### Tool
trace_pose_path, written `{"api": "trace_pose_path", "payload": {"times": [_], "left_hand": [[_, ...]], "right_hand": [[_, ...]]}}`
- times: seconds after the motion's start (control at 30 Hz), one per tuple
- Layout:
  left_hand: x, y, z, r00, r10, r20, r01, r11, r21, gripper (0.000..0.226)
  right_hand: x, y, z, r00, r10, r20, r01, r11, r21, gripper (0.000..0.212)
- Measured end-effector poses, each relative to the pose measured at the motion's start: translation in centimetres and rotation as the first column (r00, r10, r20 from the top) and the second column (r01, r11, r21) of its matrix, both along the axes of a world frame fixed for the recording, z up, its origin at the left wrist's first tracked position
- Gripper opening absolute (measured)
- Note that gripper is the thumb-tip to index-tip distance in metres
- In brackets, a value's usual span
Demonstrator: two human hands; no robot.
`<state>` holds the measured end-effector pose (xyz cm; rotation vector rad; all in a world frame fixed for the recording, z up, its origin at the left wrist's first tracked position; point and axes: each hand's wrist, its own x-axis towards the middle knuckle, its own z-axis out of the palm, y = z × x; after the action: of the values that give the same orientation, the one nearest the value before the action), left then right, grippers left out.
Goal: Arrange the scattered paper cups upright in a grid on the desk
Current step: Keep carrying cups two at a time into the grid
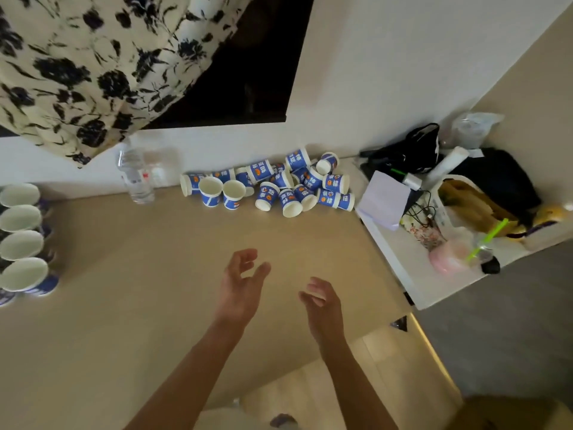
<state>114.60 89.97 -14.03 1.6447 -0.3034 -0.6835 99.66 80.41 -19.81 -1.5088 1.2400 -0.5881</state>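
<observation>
A heap of blue-and-white paper cups lies toppled at the back of the beige desk, against the wall. Two cups stand upright at the heap's left edge. A column of several upright cups runs down the desk's far left edge. My left hand hovers over the middle of the desk with fingers loosely spread, holding nothing. My right hand hangs beside it, fingers relaxed and empty. Both hands are well short of the heap.
A clear water bottle stands at the back left of the desk. A floral curtain hangs above it. To the right, a white side table holds bags, a paper pad, cables and a drink with a green straw.
</observation>
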Motion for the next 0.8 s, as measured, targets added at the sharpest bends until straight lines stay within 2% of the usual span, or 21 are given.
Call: {"api": "trace_pose_path", "payload": {"times": [0.27, 0.43, 0.57, 0.63, 0.73, 0.8], "left_hand": [[-0.4, -3.8, -0.5, 0.998, 0.061, -0.007, -0.06, 0.995, 0.081, 0.024], [-0.4, -6.2, -0.2, 0.982, 0.187, -0.02, -0.183, 0.977, 0.112, 0.023], [-0.3, -7.9, -0.2, 0.964, 0.266, -0.026, -0.259, 0.953, 0.157, 0.021], [-0.4, -8.2, -0.4, 0.954, 0.298, -0.046, -0.287, 0.944, 0.16, 0.02], [-0.7, -8.5, -0.6, 0.939, 0.34, -0.044, -0.33, 0.931, 0.156, 0.024], [-1.1, -8.4, -0.7, 0.928, 0.371, -0.042, -0.36, 0.919, 0.163, 0.032]], "right_hand": [[4.1, -9.0, -1.9, 0.975, 0.171, -0.144, -0.177, 0.984, -0.031, 0.041], [8.6, -15.8, -2.8, 0.895, 0.334, -0.297, -0.378, 0.92, -0.102, 0.046], [12.3, -21.3, -2.9, 0.753, 0.464, -0.467, -0.609, 0.759, -0.229, 0.051], [13.7, -23.4, -3.4, 0.644, 0.489, -0.588, -0.73, 0.624, -0.279, 0.052], [15.5, -25.5, -4.3, 0.424, 0.457, -0.782, -0.873, 0.437, -0.218, 0.05], [16.2, -26.3, -4.6, 0.308, 0.415, -0.856, -0.929, 0.323, -0.178, 0.047]]}}
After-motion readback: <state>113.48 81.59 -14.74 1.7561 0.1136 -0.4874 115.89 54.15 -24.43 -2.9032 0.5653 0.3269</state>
